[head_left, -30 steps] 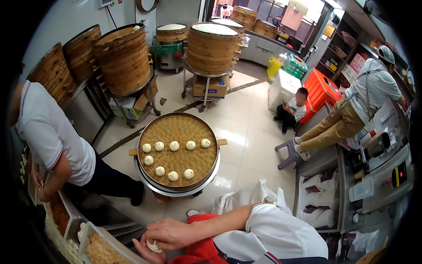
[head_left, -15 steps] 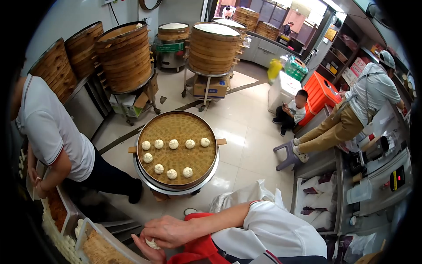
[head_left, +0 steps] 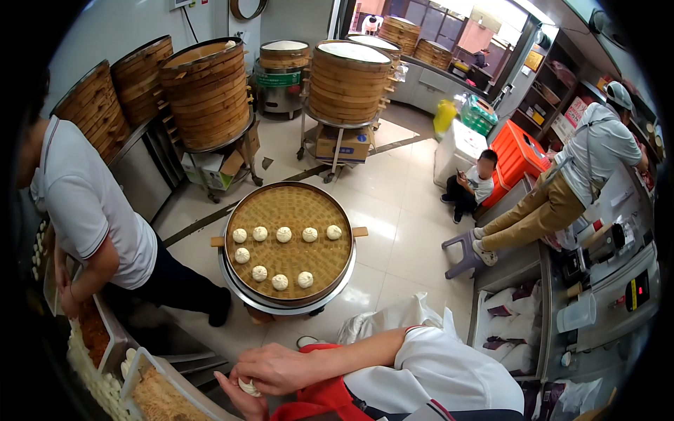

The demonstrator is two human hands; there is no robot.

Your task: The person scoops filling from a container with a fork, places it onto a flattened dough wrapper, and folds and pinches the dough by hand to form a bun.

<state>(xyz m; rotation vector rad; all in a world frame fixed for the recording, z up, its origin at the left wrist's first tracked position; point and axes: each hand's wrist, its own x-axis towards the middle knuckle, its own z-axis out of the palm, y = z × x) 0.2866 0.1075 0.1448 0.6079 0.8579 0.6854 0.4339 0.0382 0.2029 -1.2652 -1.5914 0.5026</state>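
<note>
At the bottom of the head view, my right hand (head_left: 270,368) reaches over a small pleated bun (head_left: 248,386), its fingers bent and closed on the dough top. Below it, my left hand (head_left: 241,401) cradles the same bun from the side, partly cut off by the frame edge. Both hands are just right of a clear tub of pale brown filling (head_left: 165,394). Beyond them stands a round bamboo steamer (head_left: 289,193) with several pleated white buns (head_left: 283,235) in an upper row and a lower curved row.
At the left, a co-worker (head_left: 95,210) works at the counter beside a reddish filling tray (head_left: 95,337). Tall steamer stacks (head_left: 207,98) stand behind on wheeled stands. To the right, a seated child (head_left: 479,184) is near orange bins (head_left: 516,158); another person (head_left: 593,151) stands on a stool (head_left: 463,254).
The whole scene has shifted slightly right and down in view. My right fingers have moved a little around the bun's top, and more of the bun shows. The co-worker's hands have shifted slightly.
</note>
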